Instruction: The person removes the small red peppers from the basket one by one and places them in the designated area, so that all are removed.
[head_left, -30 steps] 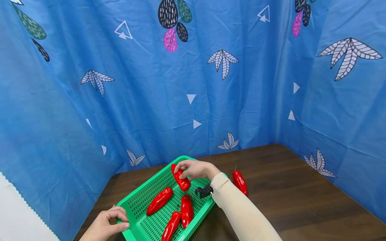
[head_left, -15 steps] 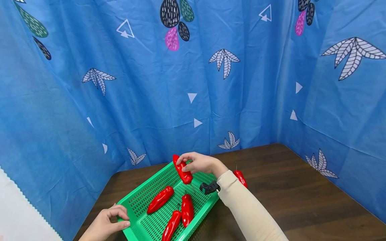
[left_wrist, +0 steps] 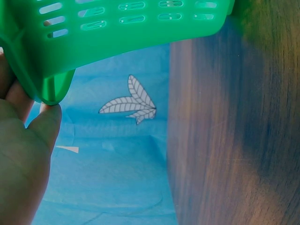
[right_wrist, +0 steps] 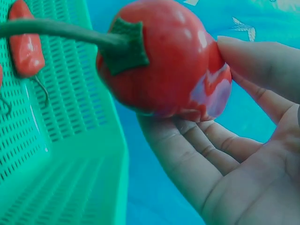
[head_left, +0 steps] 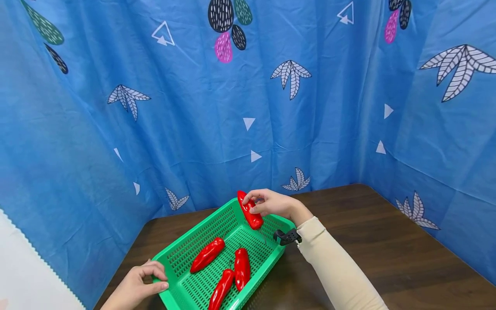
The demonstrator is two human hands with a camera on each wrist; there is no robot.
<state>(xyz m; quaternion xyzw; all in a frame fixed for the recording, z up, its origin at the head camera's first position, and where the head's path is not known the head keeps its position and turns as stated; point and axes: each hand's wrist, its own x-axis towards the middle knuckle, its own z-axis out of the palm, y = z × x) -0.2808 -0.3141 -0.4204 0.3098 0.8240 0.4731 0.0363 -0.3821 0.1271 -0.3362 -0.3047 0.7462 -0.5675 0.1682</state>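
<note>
Red and glossy, a long plastic-looking pepper with a curved green stem [head_left: 249,216] sits clamped in the grip of the right hand [head_left: 273,203]: the right wrist view shows the thumb pressed to one flank and the fingers closed against the other, stem end towards the camera. Over the last second this hand has risen and drifted right, carrying the pepper from low inside the far end of the green perforated plastic basket [head_left: 205,229] up to the far rim. Its tapered tip points away from the person, its stem end tilts down towards the basket floor. Whether it is wholly past the rim I cannot tell.

Judged from that path, the step in hand is lifting this pepper out, and the pick-up itself looks done; the release is not.

Across the basket, the left hand [head_left: 138,282] stays clamped on the near-left end, thumb and fingers pinching the rim, which probably keeps the basket from shifting.

Inside lie three more glossy red peppers: one alone near the left wall [head_left: 207,255], one by the right wall [head_left: 242,270], and one nearest the person [head_left: 221,290], its stem end close against its neighbour. Their places match the earlier views.

Beneath everything runs the dark brown wood-grained tabletop [head_left: 372,241]; the pepper seen to the right of the basket a second ago is now out of sight, probably behind the cream-sleeved forearm [head_left: 337,262].
</note>
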